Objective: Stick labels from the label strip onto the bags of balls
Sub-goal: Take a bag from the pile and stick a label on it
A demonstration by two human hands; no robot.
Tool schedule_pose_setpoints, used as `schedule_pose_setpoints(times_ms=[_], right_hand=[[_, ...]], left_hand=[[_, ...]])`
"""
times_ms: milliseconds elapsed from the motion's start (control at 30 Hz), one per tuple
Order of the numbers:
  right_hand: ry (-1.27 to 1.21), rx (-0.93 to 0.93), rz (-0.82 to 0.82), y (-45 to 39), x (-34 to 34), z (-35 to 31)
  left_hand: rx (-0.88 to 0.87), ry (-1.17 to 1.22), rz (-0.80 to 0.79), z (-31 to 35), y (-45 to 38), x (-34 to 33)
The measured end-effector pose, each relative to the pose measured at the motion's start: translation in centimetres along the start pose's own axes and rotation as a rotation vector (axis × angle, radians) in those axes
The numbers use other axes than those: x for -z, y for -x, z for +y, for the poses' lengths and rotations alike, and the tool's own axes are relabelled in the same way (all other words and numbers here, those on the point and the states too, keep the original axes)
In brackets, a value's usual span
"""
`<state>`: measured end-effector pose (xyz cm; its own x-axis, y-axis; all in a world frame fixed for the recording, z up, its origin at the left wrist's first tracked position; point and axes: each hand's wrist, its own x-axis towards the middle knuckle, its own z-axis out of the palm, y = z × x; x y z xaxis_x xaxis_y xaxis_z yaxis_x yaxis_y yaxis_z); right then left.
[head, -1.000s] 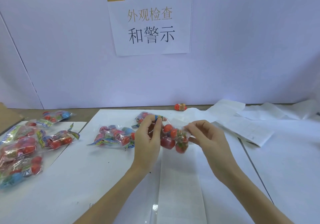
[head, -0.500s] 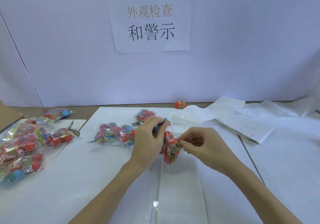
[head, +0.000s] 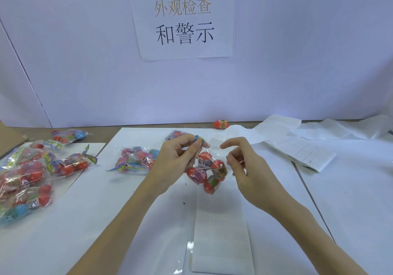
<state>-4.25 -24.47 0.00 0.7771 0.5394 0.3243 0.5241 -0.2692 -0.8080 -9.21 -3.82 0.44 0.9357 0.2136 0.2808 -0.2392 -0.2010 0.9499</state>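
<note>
The left hand [head: 177,160] pinches the top of a clear bag of red balls [head: 207,171] hanging above the white label strip [head: 221,232], the right hand [head: 240,164] at its three o'clock, loosely curled and just off it, more bags [head: 136,160] at nine o'clock.

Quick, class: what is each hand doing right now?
Left hand: pinches the top of the bag.
Right hand: open, fingers loosely curled, holding nothing.
</note>
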Motion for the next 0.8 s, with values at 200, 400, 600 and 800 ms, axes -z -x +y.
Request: schedule_pose_setpoints(times_ms=[200,400,600,800], right_hand=[[-0.159,-0.212,-0.211,-0.2,0.5,-0.2],[-0.309,-0.303,-0.148,-0.3,1.0,-0.3],[-0.445,-0.330,-0.047,-0.2,0.6,-0.3],[-0.551,-0.380,-0.164,-0.2,0.2,-0.7]], left_hand=[[0.007,-0.022,0.010,-0.2,0.1,0.1],[0.008,0.028,0.270,-0.5,-0.1,-0.3],[0.134,0.229,0.134,-0.7,0.0,-1.3],[0.105,0.144,0.279,-1.1,-0.1,-1.7]])
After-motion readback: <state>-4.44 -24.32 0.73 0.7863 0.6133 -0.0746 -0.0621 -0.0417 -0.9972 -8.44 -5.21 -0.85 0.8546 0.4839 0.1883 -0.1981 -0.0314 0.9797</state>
